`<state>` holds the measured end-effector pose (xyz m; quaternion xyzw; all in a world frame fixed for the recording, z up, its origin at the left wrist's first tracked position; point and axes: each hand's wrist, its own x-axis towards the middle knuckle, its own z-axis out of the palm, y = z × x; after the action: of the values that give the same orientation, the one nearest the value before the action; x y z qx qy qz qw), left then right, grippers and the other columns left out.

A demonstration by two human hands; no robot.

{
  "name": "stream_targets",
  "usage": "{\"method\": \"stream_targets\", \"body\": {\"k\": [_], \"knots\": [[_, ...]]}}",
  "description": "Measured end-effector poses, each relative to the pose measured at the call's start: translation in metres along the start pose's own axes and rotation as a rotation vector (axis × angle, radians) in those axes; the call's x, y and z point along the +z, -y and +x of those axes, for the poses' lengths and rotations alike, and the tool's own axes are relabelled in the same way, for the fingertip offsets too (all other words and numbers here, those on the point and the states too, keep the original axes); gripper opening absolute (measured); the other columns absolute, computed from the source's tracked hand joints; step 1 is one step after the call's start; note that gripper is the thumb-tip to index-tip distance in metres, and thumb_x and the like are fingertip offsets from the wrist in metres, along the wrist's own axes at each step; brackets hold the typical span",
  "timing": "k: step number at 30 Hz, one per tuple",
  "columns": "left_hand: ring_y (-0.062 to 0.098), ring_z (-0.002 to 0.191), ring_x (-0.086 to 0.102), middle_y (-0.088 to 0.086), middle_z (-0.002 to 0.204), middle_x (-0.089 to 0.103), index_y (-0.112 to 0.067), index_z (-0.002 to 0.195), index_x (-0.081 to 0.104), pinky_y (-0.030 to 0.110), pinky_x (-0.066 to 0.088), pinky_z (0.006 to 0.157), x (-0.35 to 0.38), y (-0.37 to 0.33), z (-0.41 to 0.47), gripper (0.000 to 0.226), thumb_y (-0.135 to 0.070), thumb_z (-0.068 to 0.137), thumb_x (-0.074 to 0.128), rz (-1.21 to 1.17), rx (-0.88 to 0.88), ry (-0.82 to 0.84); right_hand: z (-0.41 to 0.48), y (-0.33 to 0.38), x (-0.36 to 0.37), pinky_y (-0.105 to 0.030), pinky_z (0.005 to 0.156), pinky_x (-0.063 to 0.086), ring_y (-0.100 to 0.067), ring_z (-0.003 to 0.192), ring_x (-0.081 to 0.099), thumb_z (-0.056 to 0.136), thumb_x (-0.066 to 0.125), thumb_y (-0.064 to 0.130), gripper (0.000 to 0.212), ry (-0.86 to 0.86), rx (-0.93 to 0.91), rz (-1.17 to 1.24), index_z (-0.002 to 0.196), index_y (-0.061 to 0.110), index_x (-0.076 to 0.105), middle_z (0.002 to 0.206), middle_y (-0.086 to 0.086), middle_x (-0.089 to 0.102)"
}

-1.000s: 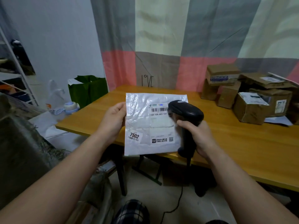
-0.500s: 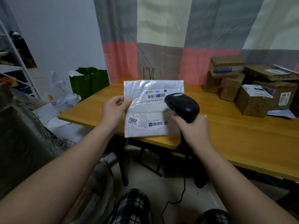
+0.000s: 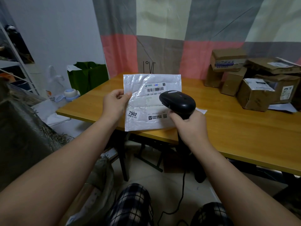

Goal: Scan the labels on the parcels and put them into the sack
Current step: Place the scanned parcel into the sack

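White padded parcel (image 3: 152, 102) is hanging in the air above the near-left edge of the wooden table (image 3: 236, 131), with its printed face turned toward the person. The left hand (image 3: 114, 103) is pinching its left edge, thumb on the front and fingers behind. The right hand (image 3: 190, 126) is wrapping its fingers tightly round the grip of the black scanner (image 3: 177, 101), whose head is sitting just in front of the parcel's right half and aiming far and left, toward the barcode label (image 3: 155, 89).

The parcel's long axis is running left to right, roughly level, with its top edge leaning slightly away. The print is reading right way up, and the barcode's row of bars is lying along that same axis.

Judging by this, the task is sitting mid-scan on this one parcel. No beam is showing, so whether the read is registering cannot be told. Dropping it into the sack is not yet happening. What looks like the sack (image 3: 99, 180) is slumping on the floor at the near left, its contents hidden. Several cardboard boxes (image 3: 254, 95) are waiting at the far right of the table, so much of the work seems to be remaining.
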<state>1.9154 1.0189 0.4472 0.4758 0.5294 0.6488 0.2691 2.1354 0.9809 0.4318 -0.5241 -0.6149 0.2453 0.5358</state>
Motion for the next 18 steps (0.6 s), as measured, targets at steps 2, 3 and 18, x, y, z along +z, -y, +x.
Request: {"method": "stream_targets", "body": {"k": [2,3,18], "knots": [[-0.002,0.066,0.064,-0.001,0.084,0.068,-0.01,0.095,0.065,0.015,0.052,0.064,0.001,0.001,0.0,0.005,-0.01,0.09,0.064,0.016,0.002,0.002,0.001,-0.001,-0.001,-0.027,0.054,0.038,-0.007,0.061,0.053,0.075,0.07,0.034,0.019,0.001,-0.003,-0.017,0.068,0.018,0.062,0.06,0.009,0.058],[-0.002,0.065,0.064,-0.001,0.083,0.068,-0.01,0.094,0.065,0.015,0.052,0.063,0.001,0.001,0.0,0.004,-0.01,0.09,0.064,0.021,0.005,0.003,0.001,-0.002,-0.002,-0.027,0.054,0.038,-0.007,0.061,0.053,0.076,0.071,0.032,0.018,0.002,-0.001,-0.024,0.068,0.019,0.062,0.06,0.009,0.057],[0.008,0.081,0.066,0.001,0.091,0.07,-0.01,0.101,0.064,0.02,0.052,0.068,-0.078,-0.01,-0.08,0.012,-0.018,0.093,0.061,0.067,0.108,-0.258,-0.044,0.028,0.036,-0.009,0.056,0.041,0.008,0.061,0.057,0.078,0.077,0.024,0.01,0.239,-0.045,0.231,0.076,0.025,0.068,0.057,0.021,0.063]]}}
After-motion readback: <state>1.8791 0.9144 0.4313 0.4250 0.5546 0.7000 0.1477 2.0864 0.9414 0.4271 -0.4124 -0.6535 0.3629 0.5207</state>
